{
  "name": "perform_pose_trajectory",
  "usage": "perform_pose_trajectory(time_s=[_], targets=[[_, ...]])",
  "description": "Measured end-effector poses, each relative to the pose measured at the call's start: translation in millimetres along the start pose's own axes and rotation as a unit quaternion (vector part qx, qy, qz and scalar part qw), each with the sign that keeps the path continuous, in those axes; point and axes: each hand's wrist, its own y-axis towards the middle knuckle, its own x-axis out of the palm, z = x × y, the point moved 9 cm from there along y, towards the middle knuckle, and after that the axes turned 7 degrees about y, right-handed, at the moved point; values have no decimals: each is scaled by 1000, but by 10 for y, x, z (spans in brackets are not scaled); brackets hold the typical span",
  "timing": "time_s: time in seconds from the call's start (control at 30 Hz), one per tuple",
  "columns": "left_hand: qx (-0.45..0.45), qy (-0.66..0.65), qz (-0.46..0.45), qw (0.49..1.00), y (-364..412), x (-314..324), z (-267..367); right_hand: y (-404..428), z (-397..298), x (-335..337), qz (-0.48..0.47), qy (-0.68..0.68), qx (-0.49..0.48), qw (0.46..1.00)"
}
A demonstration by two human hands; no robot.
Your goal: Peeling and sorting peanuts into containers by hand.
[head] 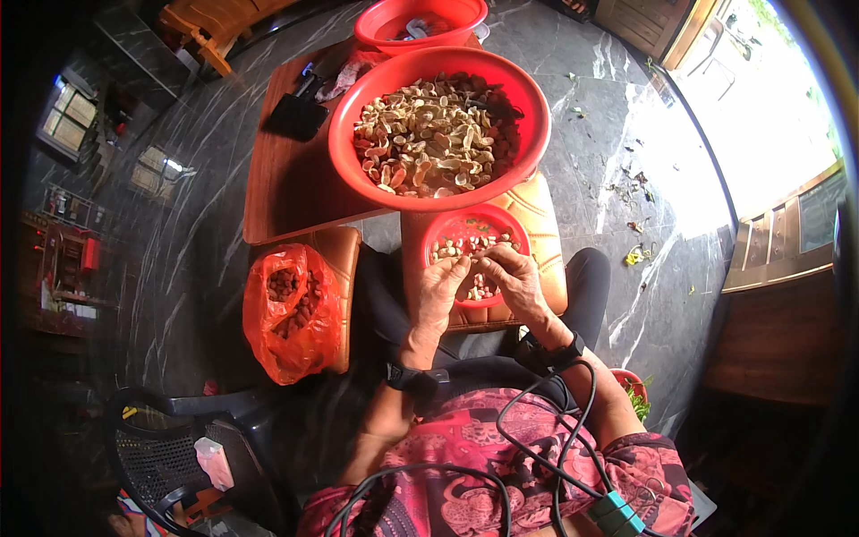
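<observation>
My left hand (437,287) and my right hand (515,272) meet fingertip to fingertip above a small red plastic basin (520,228). They pinch a small peanut (474,260) between thumbs and fingers; the fingers partly cover it. Unshelled peanuts (445,250) and shelled kernels (482,288) lie inside this basin. Right behind it, a large red basin (342,154) holds a heap of peanut shells (429,134). To the left, an open red plastic bag (258,335) contains many peanuts (295,305).
The small basin rests on a tan padded stool (547,235); the bag sits on another stool (347,282). A wooden table (282,201) carries a black device (297,117) and a cloth (352,74). A further red basin (376,30) stands behind. A black chair (144,429) is at lower left.
</observation>
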Motion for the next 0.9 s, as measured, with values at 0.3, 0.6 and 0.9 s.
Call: perform_pose_trajectory(time_s=[0.3, 0.6, 0.9], targets=[[-115, -119, -37, 985, -71, 90, -173, -92, -341, 143, -42, -251, -139, 957], [-111, -138, -39, 984, -52, 116, -242, -181, -542, 312, -29, -404, -269, 874], [-167, -101, -56, 979, -157, 198, -235, -219, -542, 284, -39, -393, -289, 872]])
